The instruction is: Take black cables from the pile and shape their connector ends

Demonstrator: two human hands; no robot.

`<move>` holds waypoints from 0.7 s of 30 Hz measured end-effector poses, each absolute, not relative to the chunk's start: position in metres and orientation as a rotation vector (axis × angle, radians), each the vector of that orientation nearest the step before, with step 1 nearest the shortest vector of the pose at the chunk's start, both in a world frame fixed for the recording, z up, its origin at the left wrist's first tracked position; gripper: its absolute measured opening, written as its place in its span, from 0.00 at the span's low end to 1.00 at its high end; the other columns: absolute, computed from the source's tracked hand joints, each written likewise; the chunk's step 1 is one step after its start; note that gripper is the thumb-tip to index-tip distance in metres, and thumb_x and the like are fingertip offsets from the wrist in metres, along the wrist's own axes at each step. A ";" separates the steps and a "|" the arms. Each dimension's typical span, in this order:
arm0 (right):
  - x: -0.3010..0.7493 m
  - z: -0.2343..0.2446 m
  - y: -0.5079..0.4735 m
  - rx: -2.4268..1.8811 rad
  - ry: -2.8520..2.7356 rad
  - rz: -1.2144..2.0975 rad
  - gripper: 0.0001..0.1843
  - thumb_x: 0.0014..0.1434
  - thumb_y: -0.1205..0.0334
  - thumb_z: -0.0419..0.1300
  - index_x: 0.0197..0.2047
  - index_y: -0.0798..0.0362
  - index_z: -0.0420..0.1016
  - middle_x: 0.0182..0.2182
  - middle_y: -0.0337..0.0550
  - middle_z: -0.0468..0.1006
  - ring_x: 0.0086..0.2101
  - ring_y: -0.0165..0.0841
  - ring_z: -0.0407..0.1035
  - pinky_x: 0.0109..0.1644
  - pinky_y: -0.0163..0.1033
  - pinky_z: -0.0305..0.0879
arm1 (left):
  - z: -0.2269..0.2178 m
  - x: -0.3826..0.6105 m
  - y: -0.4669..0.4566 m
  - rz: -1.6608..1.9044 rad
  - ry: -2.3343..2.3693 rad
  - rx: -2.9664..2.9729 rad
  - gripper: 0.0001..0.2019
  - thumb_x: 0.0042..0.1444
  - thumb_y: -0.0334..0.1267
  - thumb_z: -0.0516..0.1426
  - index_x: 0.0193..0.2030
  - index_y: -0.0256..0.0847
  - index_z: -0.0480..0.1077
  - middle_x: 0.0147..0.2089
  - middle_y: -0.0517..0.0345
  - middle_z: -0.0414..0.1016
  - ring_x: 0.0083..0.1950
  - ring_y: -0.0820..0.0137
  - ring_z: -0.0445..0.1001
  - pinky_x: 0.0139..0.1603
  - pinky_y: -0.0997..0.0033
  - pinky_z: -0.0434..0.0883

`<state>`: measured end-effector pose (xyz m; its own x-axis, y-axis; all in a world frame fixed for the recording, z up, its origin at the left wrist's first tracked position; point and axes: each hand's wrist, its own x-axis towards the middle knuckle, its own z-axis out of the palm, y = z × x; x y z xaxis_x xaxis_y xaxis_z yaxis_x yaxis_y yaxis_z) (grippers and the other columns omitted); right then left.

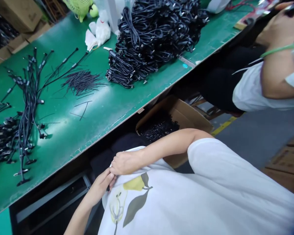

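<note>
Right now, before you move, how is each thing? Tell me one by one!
Upper hand: resting over the other hand
Lower hand: fingers curled, against the shirt
Pear-print white shirt: worn, under the hands
Black cable heap: piled high on the bench
Black cables: spread out in a fan
Thin black wires: loose bunch
Cardboard box: open, cables inside

Live from the floor: long green workbench (93, 120) across the left, cardboard boxes (14, 13) beyond it, grey floor (250, 140), yellow stripe (222, 126), wooden pallet (286, 163) far right!
</note>
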<state>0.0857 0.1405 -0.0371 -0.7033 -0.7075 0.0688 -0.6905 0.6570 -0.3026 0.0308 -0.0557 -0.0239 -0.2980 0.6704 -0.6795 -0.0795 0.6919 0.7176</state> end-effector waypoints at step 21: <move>0.062 -0.040 0.159 -1.382 2.822 -0.375 0.17 0.71 0.67 0.41 0.38 0.57 0.69 0.32 0.43 0.73 0.30 0.33 0.63 0.34 0.41 0.51 | -0.034 0.007 -0.044 0.941 1.618 0.504 0.20 0.63 0.52 0.50 0.27 0.39 0.62 0.24 0.61 0.64 0.29 0.72 0.63 0.35 0.71 0.62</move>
